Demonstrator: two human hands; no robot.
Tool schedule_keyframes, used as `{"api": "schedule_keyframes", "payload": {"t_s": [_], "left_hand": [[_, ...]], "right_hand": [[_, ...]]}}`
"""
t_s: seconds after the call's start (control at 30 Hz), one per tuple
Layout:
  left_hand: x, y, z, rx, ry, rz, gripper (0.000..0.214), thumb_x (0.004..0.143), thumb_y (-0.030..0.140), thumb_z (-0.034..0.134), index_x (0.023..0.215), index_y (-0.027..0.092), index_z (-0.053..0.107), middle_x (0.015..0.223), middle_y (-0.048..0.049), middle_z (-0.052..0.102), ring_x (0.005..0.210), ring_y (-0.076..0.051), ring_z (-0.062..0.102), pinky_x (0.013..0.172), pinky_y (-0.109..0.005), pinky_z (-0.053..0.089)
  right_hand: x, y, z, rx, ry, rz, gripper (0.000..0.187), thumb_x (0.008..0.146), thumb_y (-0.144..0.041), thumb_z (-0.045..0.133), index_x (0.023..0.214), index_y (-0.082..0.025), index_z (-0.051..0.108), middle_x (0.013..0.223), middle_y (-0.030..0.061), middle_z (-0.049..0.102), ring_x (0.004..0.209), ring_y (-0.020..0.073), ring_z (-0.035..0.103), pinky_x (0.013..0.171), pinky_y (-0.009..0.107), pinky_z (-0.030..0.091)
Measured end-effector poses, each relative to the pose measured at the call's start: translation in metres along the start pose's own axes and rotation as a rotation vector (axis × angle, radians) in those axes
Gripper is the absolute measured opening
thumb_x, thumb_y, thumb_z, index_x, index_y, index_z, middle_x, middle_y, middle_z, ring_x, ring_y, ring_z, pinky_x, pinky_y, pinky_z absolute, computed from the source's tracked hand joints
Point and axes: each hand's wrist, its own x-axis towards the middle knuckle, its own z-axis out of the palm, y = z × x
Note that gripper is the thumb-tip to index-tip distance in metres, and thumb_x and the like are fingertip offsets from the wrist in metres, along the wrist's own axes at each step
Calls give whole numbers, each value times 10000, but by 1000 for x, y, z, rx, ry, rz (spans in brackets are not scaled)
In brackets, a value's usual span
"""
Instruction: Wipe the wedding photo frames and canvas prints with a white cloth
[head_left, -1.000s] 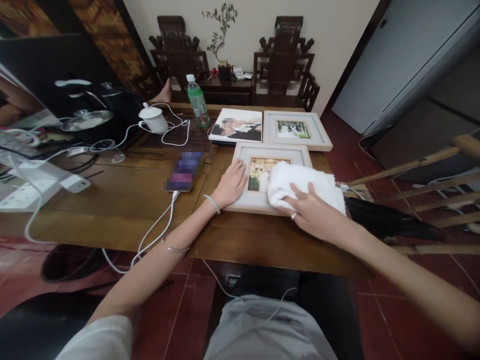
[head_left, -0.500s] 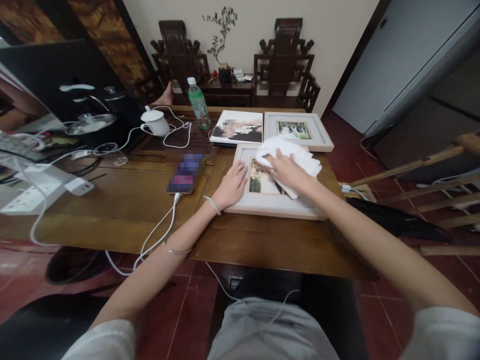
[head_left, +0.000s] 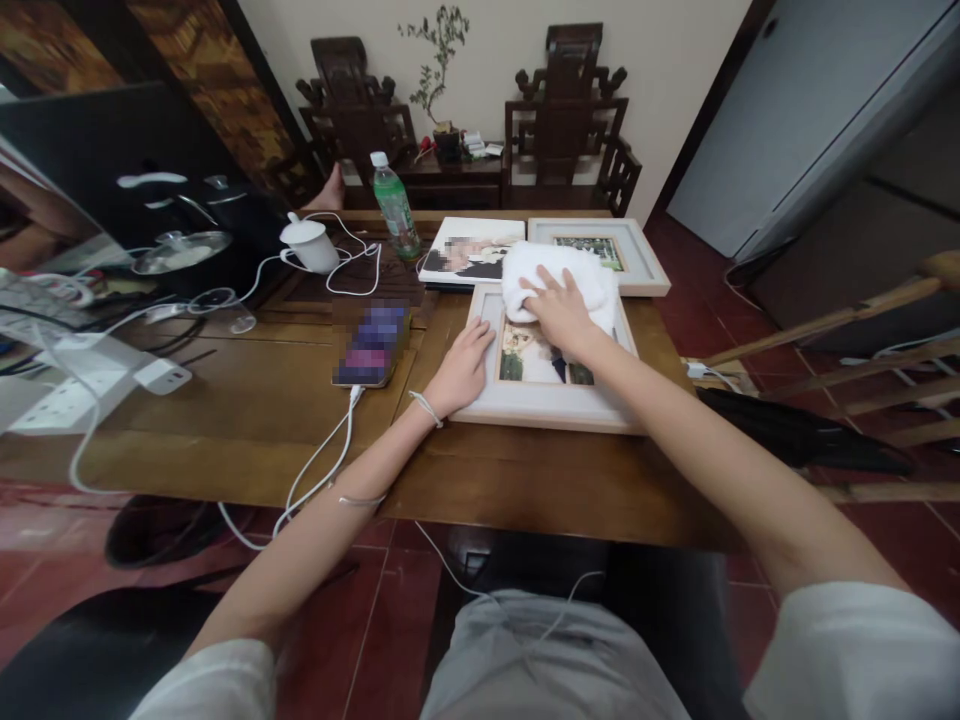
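Observation:
A light wooden picture frame (head_left: 555, 412) with a pale mat and a photo lies flat near the table's front edge. My left hand (head_left: 463, 370) rests along its left edge, with the fingers stretched out over the rim. A folded white towel (head_left: 600, 280) lies over the upper part of the frame. My right hand (head_left: 559, 308) presses down on the towel and grips it, with the fingers bent into the cloth. The towel hides the frame's top edge and part of the photo.
Behind lie a second picture frame (head_left: 646, 258) and a photo panel (head_left: 472, 235). A green-labelled bottle (head_left: 396, 208), a lidded white cup (head_left: 309, 245) and a charging phone (head_left: 373, 345) stand or lie leftward. Cables and a power strip (head_left: 75, 385) occupy the far left.
My right hand has moved the towel up and to the left across the frame, uncovering more of the photo's lower part. My left hand has stayed at the left edge.

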Motion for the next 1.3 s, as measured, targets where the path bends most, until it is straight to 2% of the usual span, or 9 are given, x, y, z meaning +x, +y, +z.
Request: {"api": "schedule_keyframes", "payload": {"t_s": [0.17, 0.27, 0.4, 0.6, 0.73, 0.83, 1.03, 1.17, 1.3], "left_hand": [[-1, -6, 3, -52, 13, 11, 617, 789, 13, 398, 1383, 116, 529, 1495, -152, 491, 1473, -284, 328, 1218, -559, 273], [0, -5, 4, -70, 26, 14, 627, 772, 10, 405, 1380, 105, 531, 1489, -166, 492, 1473, -298, 325, 1218, -576, 266], [0, -3, 4, -49, 30, 8, 606, 771, 7, 397, 1358, 61, 538, 1474, -201, 496, 1465, -310, 339, 1217, -567, 275], [0, -3, 3, -44, 26, 12, 628, 764, 7, 414, 1371, 114, 533, 1477, -158, 504, 1468, -298, 335, 1221, -560, 271], [-1, -4, 3, -47, 16, 17, 628, 772, 16, 413, 1379, 132, 526, 1486, -147, 495, 1472, -298, 325, 1217, -573, 266], [-1, -3, 1, -41, -4, 14, 619, 781, 17, 400, 1379, 119, 524, 1497, -162, 476, 1478, -305, 309, 1215, -576, 264], [-2, 0, -2, -34, -37, -18, 594, 787, 14, 398, 1365, 55, 531, 1496, -209, 459, 1481, -318, 299, 1225, -543, 261], [-2, -2, -2, -41, -16, -3, 600, 792, 15, 396, 1370, 105, 532, 1497, -167, 474, 1476, -302, 314, 1224, -556, 261], [-2, -3, 0, -42, 20, 21, 597, 797, 15, 401, 1362, 145, 540, 1479, -128, 505, 1465, -291, 339, 1218, -559, 280]], "right_hand": [[-33, 55, -4, -125, -2, 98, 530, 843, -21, 381, 1306, -89, 631, 1221, 190, 695, 1376, 339, 413, 1085, 598, 272], [-63, 65, -8, -186, -16, 50, 516, 814, -16, 374, 1213, -92, 691, 1235, 193, 683, 1284, 346, 489, 1036, 553, 345], [-112, 39, -22, -197, -75, -16, 442, 777, 2, 395, 1035, -81, 744, 1374, 189, 595, 1269, 361, 509, 1036, 509, 397], [-166, -24, -60, 61, -224, -164, 539, 697, 38, 413, 1100, -145, 720, 1408, 126, 586, 1284, 321, 543, 1040, 462, 478], [-158, -39, -60, 203, -200, -195, 619, 684, 51, 397, 1161, -205, 697, 1417, 78, 584, 1281, 294, 557, 1035, 441, 502], [-130, -25, -42, 174, -161, -159, 658, 681, 57, 396, 1210, -223, 669, 1470, 67, 534, 1352, 287, 488, 1075, 453, 469], [-63, 30, -11, 81, 24, 57, 691, 714, 91, 354, 1307, -170, 594, 1657, 88, 180, 1494, 433, 128, 1088, 752, 259], [-49, 35, -3, 4, -55, 54, 661, 729, 76, 414, 1294, -197, 621, 1617, 85, 308, 1444, 489, 234, 1047, 778, 271], [-75, 8, -10, -18, -104, 18, 640, 742, 54, 382, 1253, -204, 670, 1585, 80, 375, 1400, 480, 321, 1002, 768, 324]]}}
